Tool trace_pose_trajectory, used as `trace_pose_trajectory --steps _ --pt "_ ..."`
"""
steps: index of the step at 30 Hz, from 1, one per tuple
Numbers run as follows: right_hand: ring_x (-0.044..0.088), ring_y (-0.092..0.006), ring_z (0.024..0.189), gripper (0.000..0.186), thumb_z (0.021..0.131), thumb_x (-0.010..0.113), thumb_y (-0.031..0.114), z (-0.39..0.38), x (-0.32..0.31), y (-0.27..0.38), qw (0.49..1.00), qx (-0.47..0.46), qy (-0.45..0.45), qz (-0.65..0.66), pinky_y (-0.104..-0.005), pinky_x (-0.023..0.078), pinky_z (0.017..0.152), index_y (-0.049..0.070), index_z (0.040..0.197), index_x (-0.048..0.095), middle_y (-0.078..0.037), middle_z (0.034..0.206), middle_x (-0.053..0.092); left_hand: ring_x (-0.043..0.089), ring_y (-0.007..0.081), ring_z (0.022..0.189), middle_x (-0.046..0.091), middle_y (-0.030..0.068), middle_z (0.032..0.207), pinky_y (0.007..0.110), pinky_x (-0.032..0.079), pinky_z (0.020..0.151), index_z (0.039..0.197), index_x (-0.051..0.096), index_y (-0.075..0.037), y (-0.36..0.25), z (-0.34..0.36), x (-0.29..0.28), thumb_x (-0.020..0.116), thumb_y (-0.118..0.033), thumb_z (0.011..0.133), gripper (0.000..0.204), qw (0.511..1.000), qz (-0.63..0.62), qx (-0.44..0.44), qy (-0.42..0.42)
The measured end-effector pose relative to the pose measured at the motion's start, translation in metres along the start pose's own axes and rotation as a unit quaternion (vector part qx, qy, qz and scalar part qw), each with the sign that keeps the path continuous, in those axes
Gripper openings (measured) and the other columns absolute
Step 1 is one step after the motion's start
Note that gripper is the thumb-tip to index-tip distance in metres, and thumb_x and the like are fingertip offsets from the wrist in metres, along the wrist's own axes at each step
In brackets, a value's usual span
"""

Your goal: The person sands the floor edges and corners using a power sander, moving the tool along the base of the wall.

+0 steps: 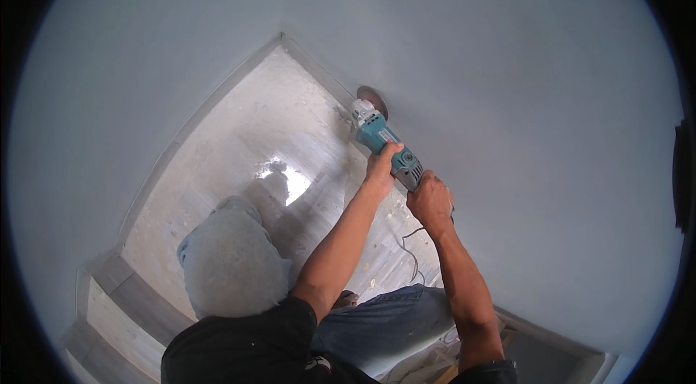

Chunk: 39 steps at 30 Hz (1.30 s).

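A teal and grey angle grinder [380, 134] is held in both hands, slanting up and to the left. My left hand [380, 170] is closed around the middle of its body, thumb on top. On the grey rear end, my right hand [431, 201] is wrapped around the handle. The round reddish-brown disc [373, 101] stands edge-on at the wall [493, 116], just by the baseboard [319, 73]. Whether the disc touches the wall or the baseboard I cannot tell. A dark cord [415, 257] trails from the grinder's rear down toward my leg.
The tiled floor [210, 145] is dusty, with a bright reflection in its middle. My dust-covered knee [232, 261] is at the lower left, my other jeans leg [391, 322] below the grinder. Grey step edges [141, 300] lie at the far left. Assorted items [428, 366] sit at the bottom.
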State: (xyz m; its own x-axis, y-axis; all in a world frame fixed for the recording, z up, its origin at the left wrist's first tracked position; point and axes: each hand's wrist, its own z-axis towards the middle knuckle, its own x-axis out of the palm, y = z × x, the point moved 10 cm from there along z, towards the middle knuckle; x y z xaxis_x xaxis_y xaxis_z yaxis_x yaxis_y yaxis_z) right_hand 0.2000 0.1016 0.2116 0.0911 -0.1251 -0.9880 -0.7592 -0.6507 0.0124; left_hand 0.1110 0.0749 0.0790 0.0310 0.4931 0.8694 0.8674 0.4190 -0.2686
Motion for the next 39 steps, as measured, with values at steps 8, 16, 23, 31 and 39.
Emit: trace_pose_trajectory --steps 8,16,23,31,39 --pt "0.067 -0.0435 0.083 0.029 0.073 0.067 0.014 0.0 0.001 0.001 1.0 -0.009 -0.009 0.016 -0.0508 0.053 0.075 -0.003 0.093 0.055 -0.026 0.09 0.067 0.056 0.0181 0.095 0.052 0.0038 0.102 0.035 0.048 0.086 0.114 0.048 -0.006 -0.001 0.002 -0.004 0.072 -0.021 0.077 0.046 1.0 -0.021 0.003 0.002" --pt "0.067 -0.0435 0.082 0.028 0.073 0.066 0.014 -0.001 -0.002 -0.001 1.0 0.003 -0.006 0.003 -0.0508 0.053 0.074 -0.002 0.094 0.055 -0.026 0.088 0.067 0.054 0.0174 0.099 0.052 0.0045 0.105 0.035 0.044 0.09 0.117 0.048 -0.005 0.006 -0.001 -0.002 0.076 -0.024 0.073 0.055 1.0 -0.018 -0.01 -0.005" --pt "0.068 -0.0411 0.082 0.024 0.077 0.063 0.013 0.002 -0.002 0.009 1.0 -0.011 -0.004 0.007 -0.0492 0.053 0.074 -0.002 0.094 0.055 -0.024 0.089 0.067 0.054 0.0179 0.099 0.052 0.0044 0.105 0.035 0.044 0.09 0.117 0.049 -0.006 -0.002 0.006 -0.005 0.075 -0.024 0.073 0.054 1.0 -0.006 -0.004 0.004" --pt "0.066 -0.0445 0.08 0.028 0.073 0.066 0.015 0.001 -0.002 -0.001 1.0 0.014 0.018 -0.016 -0.0519 0.053 0.073 -0.002 0.092 0.054 -0.026 0.088 0.067 0.053 0.017 0.097 0.051 0.0035 0.103 0.036 0.044 0.089 0.113 0.049 -0.007 0.011 -0.004 -0.001 0.075 -0.022 0.074 0.05 0.999 -0.035 -0.038 -0.005" --pt "0.067 -0.0422 0.083 0.028 0.075 0.067 0.015 0.002 0.002 -0.002 0.997 0.033 0.045 -0.045 -0.051 0.052 0.075 -0.001 0.094 0.053 -0.024 0.092 0.067 0.052 0.016 0.097 0.049 0.0036 0.103 0.035 0.044 0.088 0.113 0.047 -0.006 0.01 -0.007 0.003 0.074 -0.022 0.075 0.049 0.998 -0.04 -0.054 0.009"
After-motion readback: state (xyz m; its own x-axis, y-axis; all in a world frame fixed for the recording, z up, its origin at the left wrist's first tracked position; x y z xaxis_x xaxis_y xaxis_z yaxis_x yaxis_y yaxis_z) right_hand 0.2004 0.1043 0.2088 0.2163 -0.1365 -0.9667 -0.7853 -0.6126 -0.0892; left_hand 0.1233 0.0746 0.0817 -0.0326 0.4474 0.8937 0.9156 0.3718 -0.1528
